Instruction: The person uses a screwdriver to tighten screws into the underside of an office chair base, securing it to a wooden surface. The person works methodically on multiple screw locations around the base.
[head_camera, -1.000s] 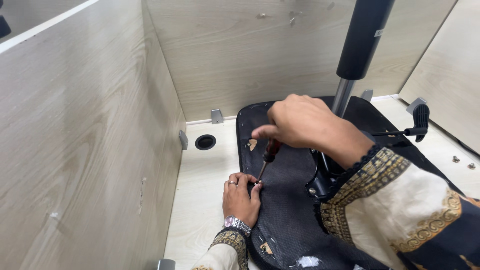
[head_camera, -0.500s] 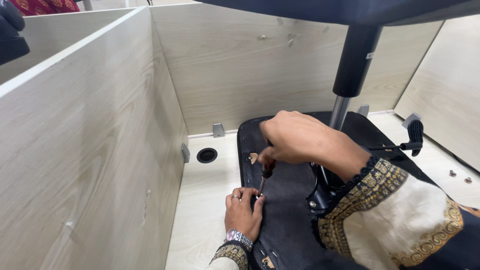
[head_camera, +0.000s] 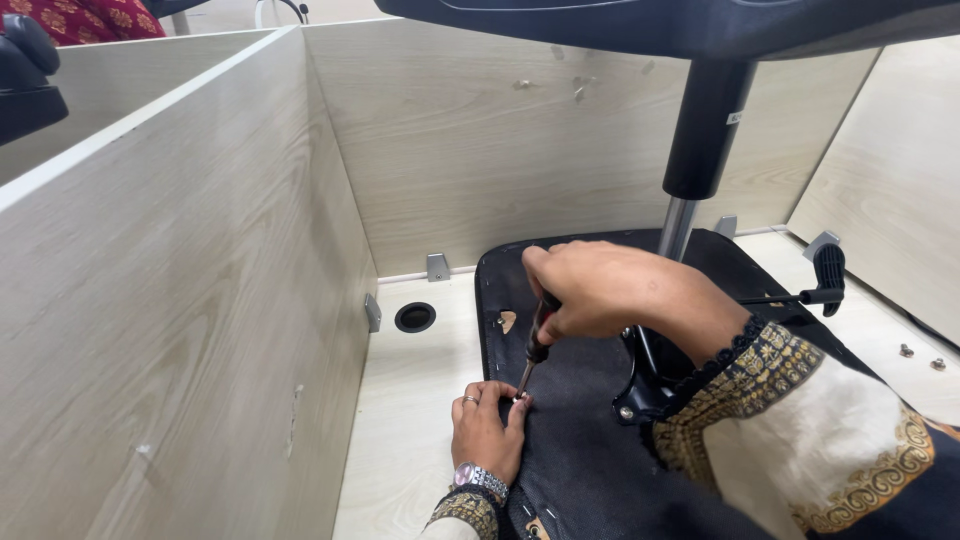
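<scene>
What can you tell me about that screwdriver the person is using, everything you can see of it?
The screwdriver has a dark handle with a reddish tint and a thin metal shaft. It stands tilted, handle up and leaning right, tip down. The right hand wraps its handle from above, hiding the top. The tip meets the black upholstered seat underside near its left edge, right at the left hand's fingertips, which pinch beside it.

Cream sleeves (head_camera: 850, 420) — gold-embroidered cuffs, perhaps silver wristwatch (head_camera: 480, 477).

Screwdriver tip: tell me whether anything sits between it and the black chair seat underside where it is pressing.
Nothing visible blocks it. The right hand holds the screwdriver tilted, its tip down at the edge of the black seat underside. The left hand pinches right around the tip, beside it rather than under it. The exact contact point is hidden by those fingertips.
</scene>
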